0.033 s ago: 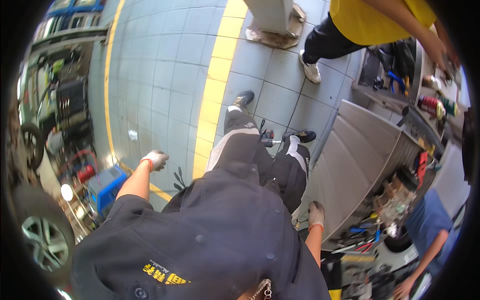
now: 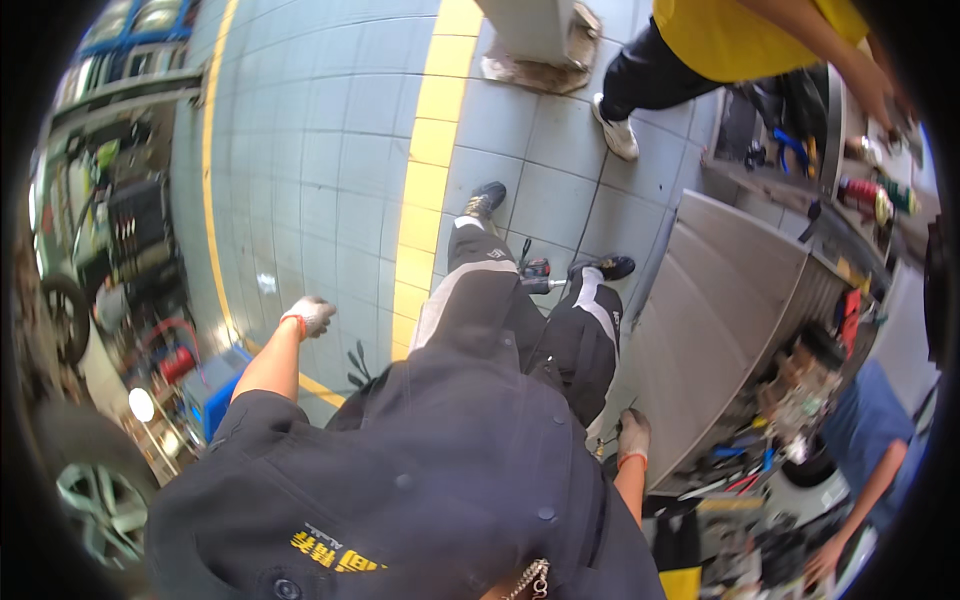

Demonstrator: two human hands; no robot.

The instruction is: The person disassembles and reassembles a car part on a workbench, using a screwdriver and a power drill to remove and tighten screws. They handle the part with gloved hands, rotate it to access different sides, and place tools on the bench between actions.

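Observation:
My left hand (image 2: 312,316), in a pale work glove with an orange cuff, hangs out to the left above the tiled floor. Its fingers are curled in, and nothing shows in them. On the other side my right hand (image 2: 633,437), gloved alike, is low beside my leg, close to the grey metal side panel (image 2: 715,310) of a cabinet. Its fingers are bent around something thin that I cannot make out. Between my lower legs there is a red and black power tool (image 2: 537,270) with a silver front end. Thin black strips (image 2: 359,365) stick out left of my waist.
A person in a yellow shirt (image 2: 750,40) is at a workbench at the far right; another in blue (image 2: 865,430) reaches in at the lower right. Hand tools (image 2: 740,465) and a metal machine part lie beyond the panel. Left are a wheel (image 2: 100,500) and a blue box (image 2: 222,400).
The whole view has shifted slightly. Both my hands keep nearly the same place and pose.

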